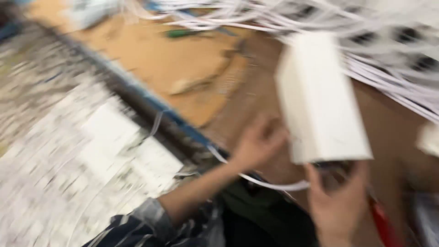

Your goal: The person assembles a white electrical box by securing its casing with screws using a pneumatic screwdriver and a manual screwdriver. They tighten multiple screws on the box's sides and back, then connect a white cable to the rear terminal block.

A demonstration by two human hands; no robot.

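The whole view is blurred by motion. My right hand (338,203) grips the lower end of a white oblong box (320,98) and holds it up, tilted, over a brown cardboard-covered table (183,59). My left hand (258,144) reaches over the table edge just left of the box, fingers curled against the brown surface; whether it grips anything is unclear. A thin white cable (274,185) loops below that hand. My left sleeve (151,224) is dark with pale stripes.
A dense tangle of white cables (379,41) with dark plugs covers the table's far right. A green tool (183,33) lies at the back. A blue table edge (183,126) runs diagonally. Left of it is speckled floor with white sheets (114,137). Something red (384,224) shows at lower right.
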